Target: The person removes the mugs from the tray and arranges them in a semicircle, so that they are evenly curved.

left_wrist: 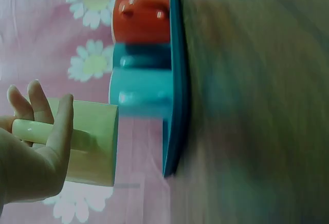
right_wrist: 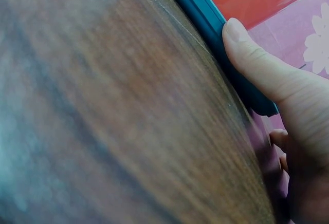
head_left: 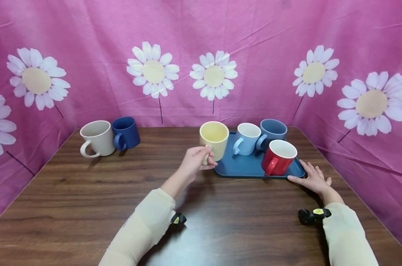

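My left hand (head_left: 198,159) holds a pale yellow mug (head_left: 217,138) by its handle, just left of a blue tray (head_left: 235,170). The mug hangs upright, raised above the table, as the left wrist view shows. At the tray's front right corner, my right hand (head_left: 315,179) rests with fingers spread, its thumb (right_wrist: 252,54) touching the rim. On the tray stand a light blue mug (head_left: 245,144), a grey-blue mug (head_left: 274,129) and, nearest that hand, a red mug (head_left: 278,162) with a white inside.
A beige mug (head_left: 101,138) and a dark blue mug (head_left: 129,133) stand side by side at the back left of the wooden table (head_left: 88,207). Behind the table hangs a pink cloth (head_left: 181,22) with white daisies.
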{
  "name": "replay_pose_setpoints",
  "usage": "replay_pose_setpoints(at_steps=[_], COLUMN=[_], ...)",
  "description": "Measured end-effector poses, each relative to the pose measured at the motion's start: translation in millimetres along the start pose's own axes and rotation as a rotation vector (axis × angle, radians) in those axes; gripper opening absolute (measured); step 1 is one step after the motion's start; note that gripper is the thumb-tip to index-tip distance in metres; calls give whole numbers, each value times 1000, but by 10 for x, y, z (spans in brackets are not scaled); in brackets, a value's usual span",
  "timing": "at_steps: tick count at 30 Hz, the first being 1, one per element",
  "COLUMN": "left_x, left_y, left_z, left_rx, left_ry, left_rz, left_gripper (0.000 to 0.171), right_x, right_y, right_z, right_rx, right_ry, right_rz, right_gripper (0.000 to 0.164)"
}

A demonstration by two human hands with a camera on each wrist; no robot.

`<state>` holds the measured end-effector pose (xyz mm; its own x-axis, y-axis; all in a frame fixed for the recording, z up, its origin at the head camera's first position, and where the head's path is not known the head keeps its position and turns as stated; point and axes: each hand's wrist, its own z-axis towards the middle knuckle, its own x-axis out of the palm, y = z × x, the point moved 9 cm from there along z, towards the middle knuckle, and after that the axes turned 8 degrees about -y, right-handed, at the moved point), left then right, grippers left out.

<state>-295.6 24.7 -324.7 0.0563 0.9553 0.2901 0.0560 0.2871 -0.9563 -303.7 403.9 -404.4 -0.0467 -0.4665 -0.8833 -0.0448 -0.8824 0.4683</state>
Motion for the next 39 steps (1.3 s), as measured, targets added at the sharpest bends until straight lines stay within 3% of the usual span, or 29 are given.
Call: replay_pose_setpoints(at_steps=[9, 17, 23, 32, 39], left_x=[-549, -1025, -1364, -1657, -1813], left_y=[-178, -235, -277, -282, -266], left_z=[98, 240, 362, 492, 530], left_rx=[-18, -34, -30, -29, -56], left_ry=[-139, -291, -367, -451, -449], left_rz=[-27, -63, -74, -132, -134], left_gripper=[23, 23, 27, 27, 27], right_x=[-33, -2, -10, -23, -10], right_y=[-27, -34, -23, -19, -17], right_z=[-24, -27, -5, 10, 24], right_rx=[-4, 0, 3, -7, -8], right_ry=[-8, -6, 2, -13, -15], right_rz=[-7, 4, 3, -3, -13], right_gripper=[94, 94, 94, 93, 94])
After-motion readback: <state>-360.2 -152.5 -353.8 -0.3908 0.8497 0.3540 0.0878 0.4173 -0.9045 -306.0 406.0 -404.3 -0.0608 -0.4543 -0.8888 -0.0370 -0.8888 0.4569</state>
